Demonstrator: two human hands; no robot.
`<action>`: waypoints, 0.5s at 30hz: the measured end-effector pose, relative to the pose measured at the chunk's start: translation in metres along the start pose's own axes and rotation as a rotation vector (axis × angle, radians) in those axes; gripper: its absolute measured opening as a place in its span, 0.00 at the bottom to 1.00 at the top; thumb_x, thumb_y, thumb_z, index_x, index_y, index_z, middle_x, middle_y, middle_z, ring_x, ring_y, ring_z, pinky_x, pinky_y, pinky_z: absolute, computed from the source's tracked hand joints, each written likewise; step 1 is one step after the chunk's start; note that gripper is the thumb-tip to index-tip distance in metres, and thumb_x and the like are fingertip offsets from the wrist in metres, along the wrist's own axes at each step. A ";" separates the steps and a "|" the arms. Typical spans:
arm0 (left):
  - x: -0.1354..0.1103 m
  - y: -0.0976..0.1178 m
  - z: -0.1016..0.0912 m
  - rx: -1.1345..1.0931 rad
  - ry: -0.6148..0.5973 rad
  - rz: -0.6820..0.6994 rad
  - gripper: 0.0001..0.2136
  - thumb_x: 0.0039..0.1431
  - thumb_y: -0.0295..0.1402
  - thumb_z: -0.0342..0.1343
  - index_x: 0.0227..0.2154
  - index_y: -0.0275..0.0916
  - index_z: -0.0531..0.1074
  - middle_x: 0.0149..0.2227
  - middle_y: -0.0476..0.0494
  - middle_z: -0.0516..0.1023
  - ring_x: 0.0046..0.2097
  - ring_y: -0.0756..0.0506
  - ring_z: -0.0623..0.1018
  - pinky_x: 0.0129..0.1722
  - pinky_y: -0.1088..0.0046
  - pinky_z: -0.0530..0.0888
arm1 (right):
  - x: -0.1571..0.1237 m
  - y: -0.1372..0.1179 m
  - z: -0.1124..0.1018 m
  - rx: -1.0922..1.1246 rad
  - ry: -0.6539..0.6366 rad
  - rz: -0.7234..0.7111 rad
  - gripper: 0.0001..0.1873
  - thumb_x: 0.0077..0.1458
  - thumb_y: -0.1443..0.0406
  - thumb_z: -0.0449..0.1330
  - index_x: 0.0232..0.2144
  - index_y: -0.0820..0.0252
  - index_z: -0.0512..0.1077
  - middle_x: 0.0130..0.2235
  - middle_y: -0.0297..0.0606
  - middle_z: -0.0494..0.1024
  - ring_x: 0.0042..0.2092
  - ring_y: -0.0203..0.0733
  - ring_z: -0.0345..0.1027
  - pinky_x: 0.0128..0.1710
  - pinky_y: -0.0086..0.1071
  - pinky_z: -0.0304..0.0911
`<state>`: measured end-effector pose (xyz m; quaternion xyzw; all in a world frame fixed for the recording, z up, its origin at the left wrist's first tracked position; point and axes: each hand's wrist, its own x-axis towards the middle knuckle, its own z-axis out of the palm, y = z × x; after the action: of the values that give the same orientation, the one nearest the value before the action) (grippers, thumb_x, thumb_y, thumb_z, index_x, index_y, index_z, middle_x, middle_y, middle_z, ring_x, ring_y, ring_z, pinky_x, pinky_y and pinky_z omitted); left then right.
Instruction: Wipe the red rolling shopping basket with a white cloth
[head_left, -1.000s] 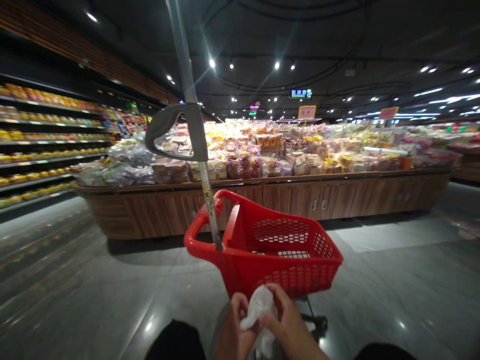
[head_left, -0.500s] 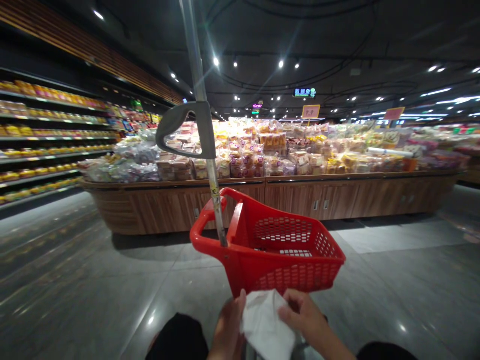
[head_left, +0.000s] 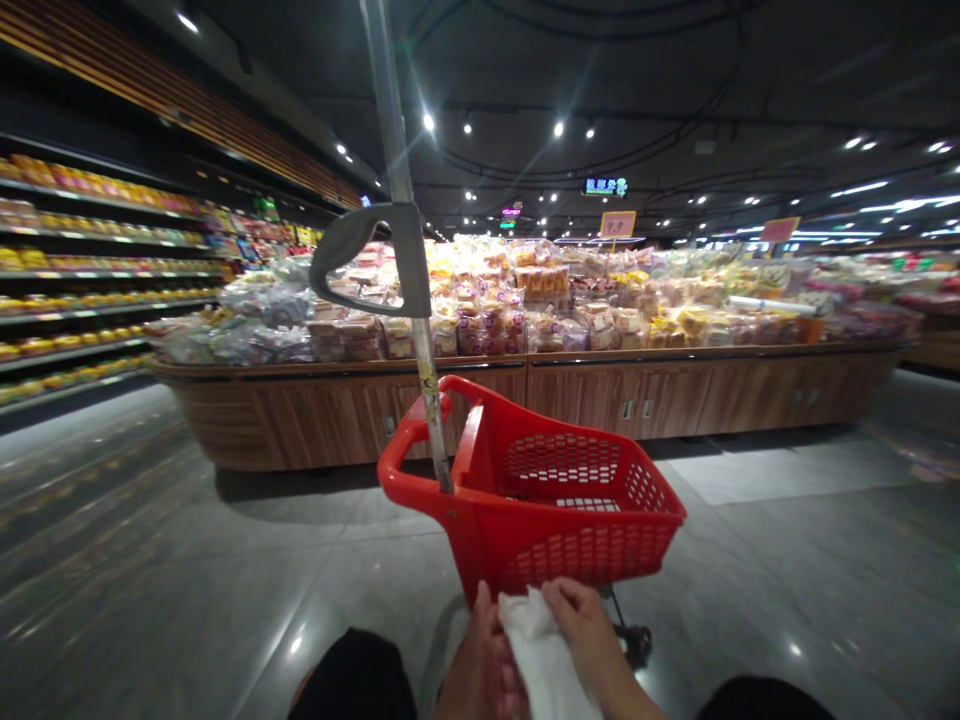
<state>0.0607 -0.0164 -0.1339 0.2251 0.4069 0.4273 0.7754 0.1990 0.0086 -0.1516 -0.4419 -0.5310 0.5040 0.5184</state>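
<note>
A crumpled white tissue (head_left: 551,670) hangs between my hands at the bottom of the head view, with folds bunched at its top. My right hand (head_left: 589,635) is closed on its upper right side, thumb and fingers pinching it. On the left, my left hand (head_left: 480,665) is held beside the tissue, thumb pointing up and fingers loosely curled, touching its edge. Just beyond both hands stands a red shopping basket cart (head_left: 555,515) with a perforated basket. A metal pole with a grey hook-shaped handle (head_left: 411,262) rises from its left end.
Behind the cart runs a long wood-panelled display counter (head_left: 465,400) piled with packaged food (head_left: 487,310). Shelves of jars (head_left: 97,265) line the left side. My dark-clothed knees (head_left: 352,680) flank my hands. A small cart wheel (head_left: 636,645) shows on the grey tiled floor (head_left: 300,560).
The tissue has gone from spread wide to narrower and bunched. My right hand has moved slightly left with it, and my left hand's curled fingers now show. The cart has hardly shifted.
</note>
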 end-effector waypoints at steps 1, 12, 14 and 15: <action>0.001 -0.003 -0.002 0.023 -0.029 -0.014 0.28 0.45 0.62 0.49 0.32 0.39 0.66 0.24 0.47 0.73 0.22 0.49 0.73 0.24 0.72 0.69 | 0.001 0.005 0.001 -0.007 0.092 0.026 0.27 0.46 0.44 0.56 0.17 0.62 0.65 0.18 0.30 0.63 0.23 0.35 0.56 0.24 0.27 0.52; 0.017 -0.025 -0.012 0.089 -0.127 0.240 0.45 0.29 0.39 0.70 0.53 0.38 0.55 0.36 0.39 0.76 0.37 0.39 0.77 0.35 0.66 0.71 | -0.001 0.014 -0.009 -0.150 0.272 -0.017 0.23 0.50 0.46 0.53 0.22 0.59 0.67 0.23 0.35 0.72 0.28 0.40 0.64 0.29 0.30 0.57; 0.016 -0.023 -0.012 0.090 -0.139 0.298 0.50 0.27 0.35 0.70 0.56 0.35 0.50 0.34 0.38 0.77 0.36 0.38 0.77 0.34 0.66 0.71 | 0.004 0.018 -0.013 0.047 0.265 0.090 0.24 0.47 0.45 0.55 0.23 0.60 0.68 0.25 0.37 0.73 0.29 0.43 0.67 0.30 0.32 0.60; 0.014 -0.020 -0.011 0.099 -0.127 0.309 0.51 0.29 0.34 0.70 0.58 0.35 0.47 0.33 0.38 0.77 0.35 0.38 0.77 0.33 0.66 0.71 | 0.006 0.021 -0.016 0.144 0.263 0.159 0.24 0.47 0.44 0.55 0.25 0.60 0.68 0.26 0.38 0.74 0.29 0.44 0.68 0.29 0.33 0.62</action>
<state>0.0653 -0.0150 -0.1609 0.3494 0.3382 0.5059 0.7125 0.2132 0.0176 -0.1724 -0.5063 -0.3844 0.5181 0.5723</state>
